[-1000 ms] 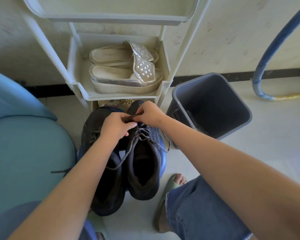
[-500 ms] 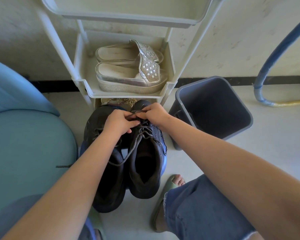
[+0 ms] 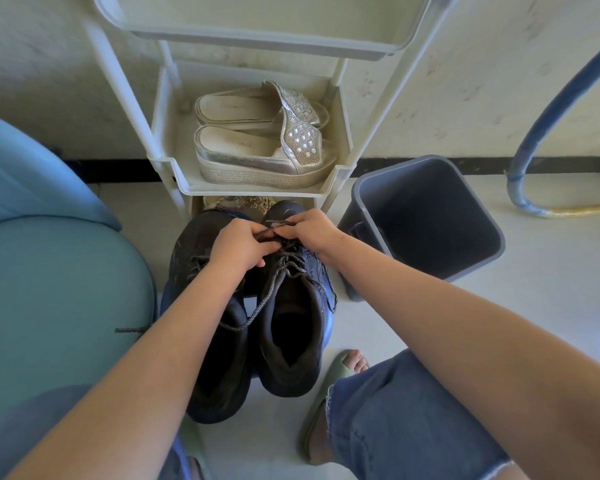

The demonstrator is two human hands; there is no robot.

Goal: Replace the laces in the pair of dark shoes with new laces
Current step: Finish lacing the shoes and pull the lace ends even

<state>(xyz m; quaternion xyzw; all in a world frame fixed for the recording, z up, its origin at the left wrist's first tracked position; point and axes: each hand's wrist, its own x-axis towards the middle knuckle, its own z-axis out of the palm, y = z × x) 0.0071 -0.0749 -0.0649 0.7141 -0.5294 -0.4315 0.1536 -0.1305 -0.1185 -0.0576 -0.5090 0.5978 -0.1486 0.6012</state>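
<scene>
The left shoe (image 3: 219, 368) is stood against the right shoe (image 3: 291, 334), toes toward a shelf rack (image 3: 257, 192); the left hand (image 3: 238, 247) is held over the right shoe's toe end, its grip pinched on the grey lace (image 3: 293, 264); the same lace is grasped by the right hand (image 3: 312, 233); a grey bin (image 3: 465, 271) is seen beside.

The shoes (image 3: 288, 375) are black, and their lace (image 3: 266, 297) is grey with pale flecks. On the cream rack (image 3: 243, 192) lie silver sandals (image 3: 257, 157) with diamond-patterned studded straps. Right of the rack, the bin (image 3: 430, 209) is slate grey and the hose (image 3: 551, 105) is blue, ending in yellow. Left of the rack, the seat (image 3: 59, 289) is teal. The jeans (image 3: 413, 417) are blue and the slipper (image 3: 329, 372) is green.
</scene>
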